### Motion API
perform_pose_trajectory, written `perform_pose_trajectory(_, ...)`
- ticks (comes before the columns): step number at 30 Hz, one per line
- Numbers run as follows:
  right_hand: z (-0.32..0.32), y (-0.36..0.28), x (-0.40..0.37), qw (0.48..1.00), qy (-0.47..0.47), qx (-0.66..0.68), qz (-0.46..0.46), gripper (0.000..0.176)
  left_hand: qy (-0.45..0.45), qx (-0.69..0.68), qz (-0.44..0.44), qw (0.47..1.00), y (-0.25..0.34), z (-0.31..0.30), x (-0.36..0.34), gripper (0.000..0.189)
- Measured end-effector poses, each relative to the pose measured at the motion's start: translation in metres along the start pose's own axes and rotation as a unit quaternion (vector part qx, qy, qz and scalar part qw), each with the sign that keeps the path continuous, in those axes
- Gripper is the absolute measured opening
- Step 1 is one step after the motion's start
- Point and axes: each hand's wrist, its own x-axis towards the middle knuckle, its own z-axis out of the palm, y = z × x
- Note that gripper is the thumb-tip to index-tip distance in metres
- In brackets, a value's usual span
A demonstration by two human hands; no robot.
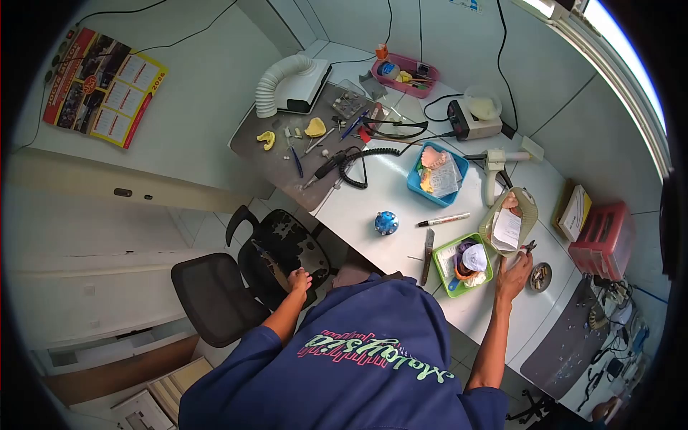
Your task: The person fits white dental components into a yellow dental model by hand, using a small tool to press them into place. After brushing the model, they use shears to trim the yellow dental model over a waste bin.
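My left hand (300,279) is held beside the desk's front edge, over the black chair (283,240). Its fingers are loosely curled and I see nothing in them. My right hand (513,276) reaches over the desk's right part, closed around small dark pliers (529,246); their jaws show past the fingertips, while the handles are hidden. Just beyond it stands a pale green basket (529,208) with papers and pink dental pieces. To its left lies a green tray (489,271) with a white-topped round item (474,258). A metal ashtray (541,276) is on its right.
A knife (428,256), a marker (443,219) and a blue studded ball (386,223) lie on the white desk. Behind them is a blue tray (413,182) of dental models. A corded handpiece (330,168), yellow casts (314,128) and a white hose (276,82) occupy the left.
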Motion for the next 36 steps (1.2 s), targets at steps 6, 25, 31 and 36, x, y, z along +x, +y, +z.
perform_pose_trajectory(6,0.004,0.002,0.006,0.998,-0.051,0.001,0.021,0.079,0.01,0.023,0.059,0.998,0.076,-0.05,0.069,0.028)
perform_pose_trajectory(25,-0.007,0.014,-0.045,0.975,-0.107,-0.042,0.188,0.078,0.093,0.257,0.341,0.9,0.292,-0.073,0.202,0.023)
perform_pose_trajectory(31,-0.04,0.0,-0.105,0.962,0.095,-0.04,0.253,0.045,0.085,0.326,0.358,0.871,0.295,-0.086,0.238,0.033)
perform_pose_trajectory(36,-0.023,-0.08,-0.234,0.905,0.29,0.033,0.309,0.026,0.072,0.37,0.361,0.853,0.265,-0.117,0.258,0.054)
